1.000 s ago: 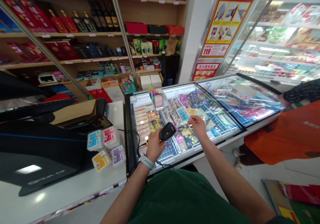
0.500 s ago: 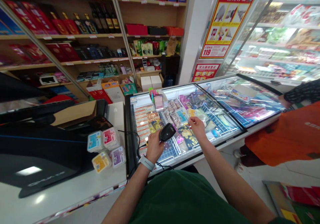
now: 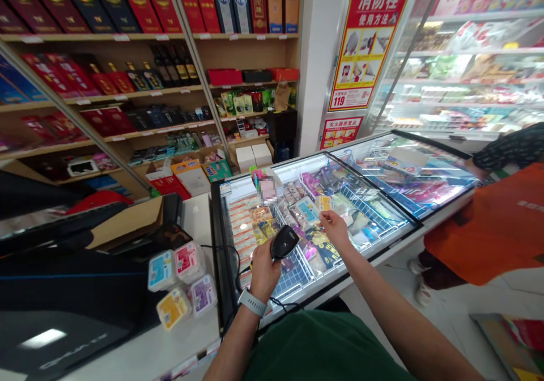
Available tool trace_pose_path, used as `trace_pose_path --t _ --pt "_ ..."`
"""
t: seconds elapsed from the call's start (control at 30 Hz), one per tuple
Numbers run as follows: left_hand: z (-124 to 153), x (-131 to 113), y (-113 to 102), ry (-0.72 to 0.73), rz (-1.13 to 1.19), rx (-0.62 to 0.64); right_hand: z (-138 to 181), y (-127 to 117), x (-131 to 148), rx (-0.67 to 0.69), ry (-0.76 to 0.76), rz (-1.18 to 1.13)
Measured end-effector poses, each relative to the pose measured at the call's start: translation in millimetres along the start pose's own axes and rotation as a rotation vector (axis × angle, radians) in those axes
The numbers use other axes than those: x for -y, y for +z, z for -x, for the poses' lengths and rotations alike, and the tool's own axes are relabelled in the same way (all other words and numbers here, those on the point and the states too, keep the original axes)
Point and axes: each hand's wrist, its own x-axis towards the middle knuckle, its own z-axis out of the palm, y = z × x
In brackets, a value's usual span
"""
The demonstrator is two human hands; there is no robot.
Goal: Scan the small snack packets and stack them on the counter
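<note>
My left hand (image 3: pixel 264 265) is wrapped round the handle of a black barcode scanner (image 3: pixel 285 242), its head pointing up and to the right above the chest freezer. A grey watch band sits on that wrist. My right hand (image 3: pixel 334 228) reaches over the freezer glass, fingers pinched together at the near edge of a small yellow-labelled pack (image 3: pixel 325 203). A blue-labelled pack (image 3: pixel 306 210) shows just left of it. On the counter at my left stand several clear tubs, with blue (image 3: pixel 160 270), pink (image 3: pixel 187 259), yellow (image 3: pixel 172 308) and purple (image 3: pixel 203 293) labels.
The glass-topped freezer (image 3: pixel 385 240) holds bagged goods and wire baskets. A black monitor (image 3: pixel 76 307) and an open cardboard box (image 3: pixel 127 222) occupy the counter. A person in an orange vest (image 3: pixel 488 228) stands at the right. Boxes and bottles fill the shelves (image 3: pixel 250 36) behind.
The view has tilted up slightly, so everything sits lower in the picture. Both hands keep nearly the same place over the freezer, the scanner still in the left one.
</note>
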Motion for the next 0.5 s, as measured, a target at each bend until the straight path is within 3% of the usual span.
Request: trace_pose_path --t 0.5 --pt "-3.4 -3.0 -0.5 0.001 0.064 0.078 0.0 0.6 3.3 -0.047 -0.027 0.034"
